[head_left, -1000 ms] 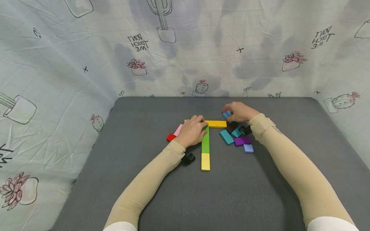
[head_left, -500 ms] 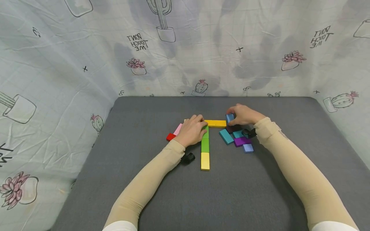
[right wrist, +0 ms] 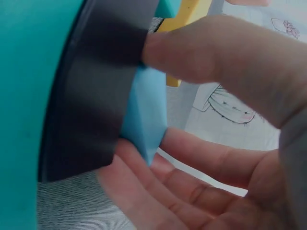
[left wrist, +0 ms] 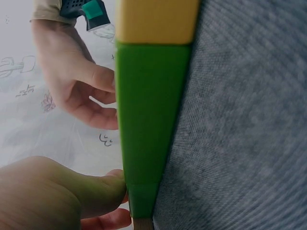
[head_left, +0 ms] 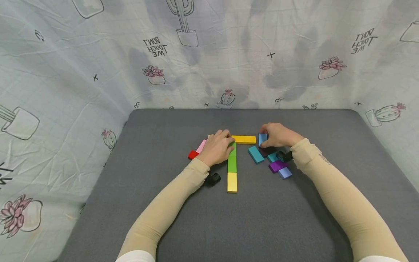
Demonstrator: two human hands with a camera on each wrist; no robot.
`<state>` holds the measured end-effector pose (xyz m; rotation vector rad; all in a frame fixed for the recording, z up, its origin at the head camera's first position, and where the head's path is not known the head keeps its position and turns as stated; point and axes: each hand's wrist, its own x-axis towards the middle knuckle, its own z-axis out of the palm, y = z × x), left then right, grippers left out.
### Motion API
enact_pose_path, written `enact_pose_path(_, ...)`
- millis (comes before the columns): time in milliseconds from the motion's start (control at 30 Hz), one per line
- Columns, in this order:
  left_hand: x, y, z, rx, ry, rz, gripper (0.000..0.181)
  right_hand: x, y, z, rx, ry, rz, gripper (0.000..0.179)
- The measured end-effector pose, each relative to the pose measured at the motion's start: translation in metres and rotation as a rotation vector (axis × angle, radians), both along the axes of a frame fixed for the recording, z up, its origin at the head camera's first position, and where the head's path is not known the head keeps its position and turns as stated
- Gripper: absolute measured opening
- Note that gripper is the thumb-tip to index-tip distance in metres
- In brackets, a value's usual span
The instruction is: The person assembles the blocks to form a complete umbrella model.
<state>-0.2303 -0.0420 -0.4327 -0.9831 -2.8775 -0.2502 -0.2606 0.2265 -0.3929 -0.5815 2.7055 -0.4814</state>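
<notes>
My left hand [head_left: 214, 149] lies at the top of a row of rectangular blocks, with thumb and finger against the upper green block [head_left: 233, 148]. Below it run a second green block [head_left: 231, 164] and a pale yellow one [head_left: 232, 182]. A deep yellow block [head_left: 243, 139] extends rightward from the top. My right hand [head_left: 278, 135] pinches a blue block [head_left: 262, 139] between thumb and fingers. Beside that hand lies a dark brown block [head_left: 267, 151]; in the right wrist view fingertips touch it. My left hand partly hides the blocks under it.
Teal blocks [head_left: 255, 154], a purple block [head_left: 278, 166] and a periwinkle block [head_left: 284, 173] lie loosely near my right hand. A pink block [head_left: 201, 146] and a red block [head_left: 193, 155] show left of my left hand. A printed curtain hangs behind the grey table [head_left: 196, 225].
My right hand has moved right and slightly toward me with the blue block, which has turned more upright. The purple and periwinkle blocks have shifted and turned. My left hand stays put.
</notes>
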Motion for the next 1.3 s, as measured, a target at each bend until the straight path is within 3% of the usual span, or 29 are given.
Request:
enact_pose_path(367, 0.001, 0.001, 0.001, -0.005, -0.007, 0.007, 0.034, -0.005, 0.006, -0.003, -0.047, 0.028, -0.096, 0.060)
enact_pose_path(1300, 0.000, 0.000, 0.001, 0.002, -0.008, 0.000, 0.034, -0.015, 0.003, -0.011, -0.055, 0.033, -0.136, 0.061)
